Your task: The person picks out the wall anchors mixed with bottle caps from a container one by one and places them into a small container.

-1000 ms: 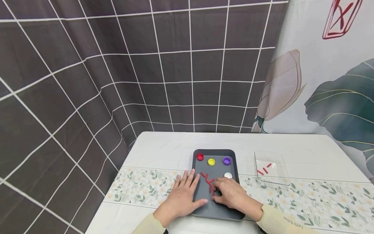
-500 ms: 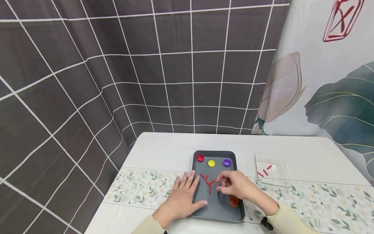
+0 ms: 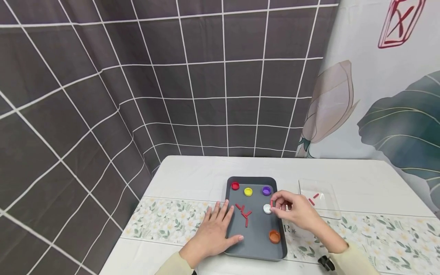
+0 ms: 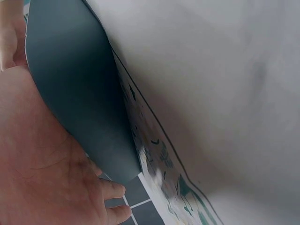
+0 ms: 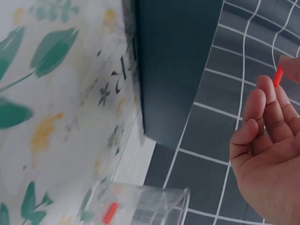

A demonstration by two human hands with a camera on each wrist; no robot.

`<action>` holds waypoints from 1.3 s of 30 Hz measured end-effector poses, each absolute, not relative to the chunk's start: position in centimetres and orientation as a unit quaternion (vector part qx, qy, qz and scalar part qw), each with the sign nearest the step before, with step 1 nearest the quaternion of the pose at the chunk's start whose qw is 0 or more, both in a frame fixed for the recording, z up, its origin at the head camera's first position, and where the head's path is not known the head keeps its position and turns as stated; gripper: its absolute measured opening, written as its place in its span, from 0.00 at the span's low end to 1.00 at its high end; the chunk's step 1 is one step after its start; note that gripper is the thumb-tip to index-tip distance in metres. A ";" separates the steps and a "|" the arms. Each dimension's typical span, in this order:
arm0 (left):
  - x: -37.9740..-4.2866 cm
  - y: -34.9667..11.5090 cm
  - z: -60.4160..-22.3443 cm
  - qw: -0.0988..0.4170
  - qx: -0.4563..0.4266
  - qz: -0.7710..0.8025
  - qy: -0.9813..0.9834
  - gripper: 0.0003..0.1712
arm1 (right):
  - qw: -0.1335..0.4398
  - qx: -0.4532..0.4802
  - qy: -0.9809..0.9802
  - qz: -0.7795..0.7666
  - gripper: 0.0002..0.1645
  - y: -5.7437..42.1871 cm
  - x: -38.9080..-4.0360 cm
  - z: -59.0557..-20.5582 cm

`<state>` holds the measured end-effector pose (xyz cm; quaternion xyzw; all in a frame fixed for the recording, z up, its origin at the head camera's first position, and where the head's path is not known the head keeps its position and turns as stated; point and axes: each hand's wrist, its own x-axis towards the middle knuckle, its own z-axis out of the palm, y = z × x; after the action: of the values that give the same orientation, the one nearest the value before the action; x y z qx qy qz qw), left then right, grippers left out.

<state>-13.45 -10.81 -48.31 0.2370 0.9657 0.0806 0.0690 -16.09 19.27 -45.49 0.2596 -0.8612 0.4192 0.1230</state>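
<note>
My right hand [image 3: 297, 210] pinches a short red stick [image 3: 272, 203] between thumb and fingertips, over the right side of a dark grey tray [image 3: 254, 246]. The right wrist view shows the same red stick [image 5: 278, 76] at the fingertips. Beside the held stick lies a small white round cap [image 3: 266, 209] in the tray. My left hand [image 3: 213, 231] rests with fingers spread along the tray's left rim, its thumb reaching inside. Several red sticks [image 3: 246, 222] lie mid-tray in a branching, Y-like arrangement.
Along the tray's far end sit a red cap [image 3: 235, 186], a yellow cap [image 3: 248, 191] and a purple cap [image 3: 266, 190]. An orange-brown cap [image 3: 274, 236] lies near right. A clear container [image 3: 330, 210] with red sticks [image 3: 311, 201] stands right of the tray.
My right hand has lifted a red stick from the tray's middle and carried it up and to the right. That uncovers the orange-brown cap. The left hand stays in place.
</note>
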 end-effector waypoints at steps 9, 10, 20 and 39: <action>-13.4 -10.9 -48.2 0.067 0.237 0.079 0.966 0.55 | 0.168 0.246 -0.847 0.440 0.16 20.8 -16.4 -45.9; -13.4 -10.9 -48.2 0.067 0.236 0.079 0.966 0.55 | 0.166 0.242 -0.846 0.444 0.15 21.0 -16.4 -45.9; -13.5 -10.9 -48.2 0.075 0.237 0.086 0.965 0.55 | 0.166 0.217 -0.848 0.454 0.16 23.3 -16.9 -45.7; -13.5 -11.0 -48.2 0.077 0.236 0.086 0.965 0.55 | 0.163 0.176 -0.873 0.425 0.13 28.7 -16.7 -44.5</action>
<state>-13.55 -10.96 -48.20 0.2359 0.9649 0.0861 0.0770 -16.66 28.72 -44.51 0.1755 -0.8727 0.4254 0.1632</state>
